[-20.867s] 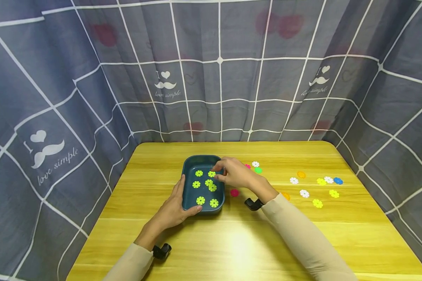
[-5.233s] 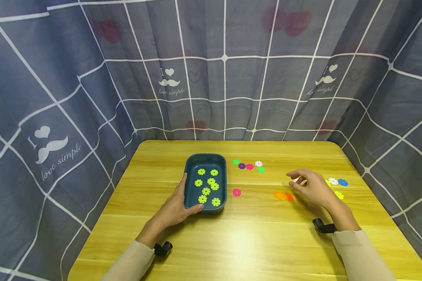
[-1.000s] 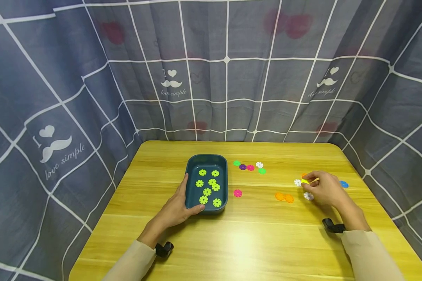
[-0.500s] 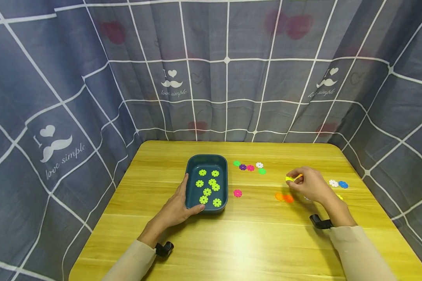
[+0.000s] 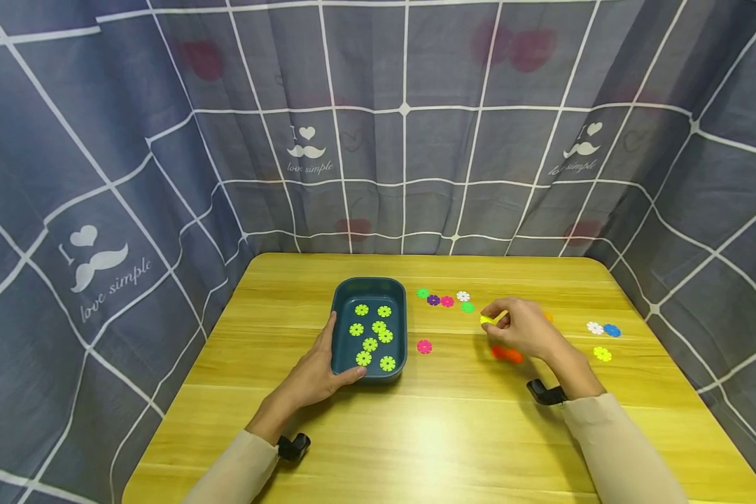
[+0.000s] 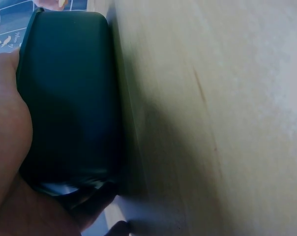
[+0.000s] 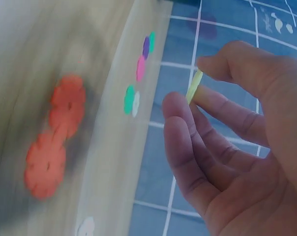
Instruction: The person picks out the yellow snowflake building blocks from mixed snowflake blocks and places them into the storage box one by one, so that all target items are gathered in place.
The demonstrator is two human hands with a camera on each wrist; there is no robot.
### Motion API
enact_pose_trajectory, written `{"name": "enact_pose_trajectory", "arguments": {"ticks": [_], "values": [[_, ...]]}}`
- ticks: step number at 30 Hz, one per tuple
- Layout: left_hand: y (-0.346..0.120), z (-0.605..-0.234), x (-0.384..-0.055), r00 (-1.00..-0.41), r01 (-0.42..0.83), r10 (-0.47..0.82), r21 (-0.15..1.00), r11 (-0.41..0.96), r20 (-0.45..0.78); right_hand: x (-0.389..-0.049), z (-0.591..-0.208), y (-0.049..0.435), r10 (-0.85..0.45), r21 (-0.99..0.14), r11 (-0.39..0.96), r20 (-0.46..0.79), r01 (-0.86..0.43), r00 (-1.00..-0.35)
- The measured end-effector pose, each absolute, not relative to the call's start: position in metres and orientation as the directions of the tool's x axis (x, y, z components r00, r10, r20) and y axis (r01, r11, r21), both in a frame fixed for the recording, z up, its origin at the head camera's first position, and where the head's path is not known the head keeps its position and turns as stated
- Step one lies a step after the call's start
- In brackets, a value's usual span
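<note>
My left hand point(image 5: 311, 367) holds the dark teal tray point(image 5: 405, 329) at its near left corner. The thumb lies over the near rim and the fingers run along the left side; in the left wrist view the tray's outer wall point(image 6: 70, 88) fills the space beside the hand. Inside the tray lie several yellow-green flower-shaped discs point(image 5: 387, 363). My right hand point(image 5: 523, 329) is raised over the table, right of the tray, and pinches one yellow flower disc point(image 7: 194, 87) on edge between thumb and index finger. Two joined orange-red flower discs point(image 7: 46, 164) lie below it.
Behind the right hand's path lie green point(image 5: 423, 293), purple point(image 5: 433, 300), pink point(image 5: 447, 302) and white point(image 5: 463, 297) discs. A pink disc point(image 5: 424, 346) sits near the tray. Farther right are white point(image 5: 595, 328), blue point(image 5: 612, 330) and yellow point(image 5: 602, 353) discs. A curtain point(image 5: 403, 140) surrounds the table.
The right hand took up a yellow disc at the right and has carried it left. Since the oldest frame, one more yellow-green disc lies in the tray. The left hand stays on the tray.
</note>
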State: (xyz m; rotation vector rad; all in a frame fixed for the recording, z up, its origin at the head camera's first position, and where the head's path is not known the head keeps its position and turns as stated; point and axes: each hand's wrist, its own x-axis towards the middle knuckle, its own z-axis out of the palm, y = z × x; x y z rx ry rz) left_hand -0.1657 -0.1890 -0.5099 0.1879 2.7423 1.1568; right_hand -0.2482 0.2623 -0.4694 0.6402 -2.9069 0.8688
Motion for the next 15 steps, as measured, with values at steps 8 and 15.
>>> {"name": "enact_pose_trajectory", "arguments": {"ticks": [8,15], "values": [[-0.189,-0.510,-0.166,-0.979,0.053,0.179,0.719,0.693,-0.100,-0.249,-0.465,0.240,-0.423,-0.523,0.730,0.159,-0.440,-0.892],[-0.189,-0.509,-0.166,-0.979,0.058,0.182,0.719,0.692,-0.096,-0.250,-0.464,0.222,-0.471,-0.526,0.689,0.198,-0.499,-0.859]]}}
